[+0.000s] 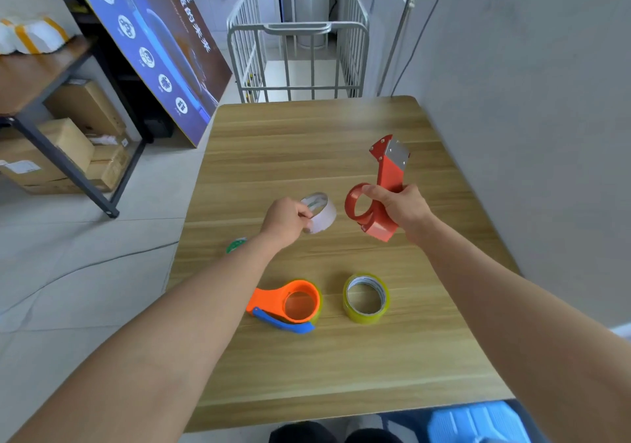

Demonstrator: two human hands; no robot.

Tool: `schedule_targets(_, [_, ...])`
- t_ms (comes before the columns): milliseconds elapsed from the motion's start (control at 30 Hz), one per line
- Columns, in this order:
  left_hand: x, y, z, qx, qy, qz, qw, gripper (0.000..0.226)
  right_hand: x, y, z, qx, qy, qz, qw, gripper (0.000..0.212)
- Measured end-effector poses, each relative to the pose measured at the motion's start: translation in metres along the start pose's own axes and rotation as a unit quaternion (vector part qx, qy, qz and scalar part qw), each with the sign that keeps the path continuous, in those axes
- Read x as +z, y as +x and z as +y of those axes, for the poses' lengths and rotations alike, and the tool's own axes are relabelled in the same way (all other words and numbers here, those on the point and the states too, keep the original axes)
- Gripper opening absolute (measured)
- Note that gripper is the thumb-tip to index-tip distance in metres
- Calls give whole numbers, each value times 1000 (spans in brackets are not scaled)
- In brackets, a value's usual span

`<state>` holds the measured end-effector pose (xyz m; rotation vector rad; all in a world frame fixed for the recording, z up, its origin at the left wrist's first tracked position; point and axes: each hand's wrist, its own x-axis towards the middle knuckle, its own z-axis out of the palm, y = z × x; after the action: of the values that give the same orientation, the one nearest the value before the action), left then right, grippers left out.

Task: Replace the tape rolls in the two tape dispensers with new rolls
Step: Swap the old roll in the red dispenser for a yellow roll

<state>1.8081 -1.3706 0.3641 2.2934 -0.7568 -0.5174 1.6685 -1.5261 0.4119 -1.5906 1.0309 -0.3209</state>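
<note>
Two hands are raised over the wooden table (307,142), each closed around something: the right hand (397,207) grips the red tape dispenser (379,196) by its handle, its metal blade end pointing away from the grip and its empty ring just beside the thumb, while the left hand (286,220) pinches a bare white tape core (319,212) just left of that ring. Below the grips, on the table, lie an orange dispenser (290,301) and, just right of it, a yellowish tape roll (366,298); a green roll (235,245) peeks out beside the left forearm.
</note>
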Motion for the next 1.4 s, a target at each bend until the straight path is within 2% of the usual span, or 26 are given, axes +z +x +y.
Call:
schedule_targets(200, [41, 13, -36, 30, 131, -64, 989, 23, -6, 8, 36, 24, 12, 4, 1000, 34])
schedule_targets(333, [60, 21, -55, 47, 193, -79, 977, 28, -4, 14, 59, 31, 16, 0, 999, 39])
schedule_targets(433, [74, 23, -65, 43, 215, -85, 972, 25, 0, 17, 74, 44, 27, -7, 999, 52])
schedule_targets(500, [81, 24, -69, 47, 211, -84, 973, 27, 1, 18, 82, 55, 26, -8, 998, 61])
schedule_targets(600, [85, 24, -65, 54, 184, -72, 979, 29, 0, 17, 88, 61, 25, -4, 998, 64])
schedule_targets(667, [85, 23, -55, 67, 163, -50, 983, 26, -3, 16, 87, 58, 26, 1, 998, 59])
schedule_targets(767, [90, 11, -26, 95, 97, -33, 990, 17, -8, 13, 83, 46, 28, 15, 998, 39])
schedule_targets(833, [98, -3, -5, 101, 64, -96, 988, 15, -13, 10, 80, 40, 26, 31, 998, 37])
schedule_targets(933, [119, -24, 16, 83, 68, -273, 956, 24, -24, 3, 78, 43, 28, 48, 998, 45])
schedule_targets(1000, [136, -34, 21, 72, 96, -324, 939, 30, -33, -2, 79, 48, 29, 52, 997, 56])
schedule_targets(1100, [156, -42, 22, 58, 124, -346, 928, 35, -47, -7, 82, 47, 27, 55, 997, 62])
schedule_targets(1233, [167, -46, 25, 67, 183, -342, 919, 55, -58, -14, 87, 49, 30, 60, 997, 60])
schedule_targets(1400, [166, -46, 28, 46, 187, -319, 928, 46, -63, -20, 94, 53, 27, 64, 996, 62])
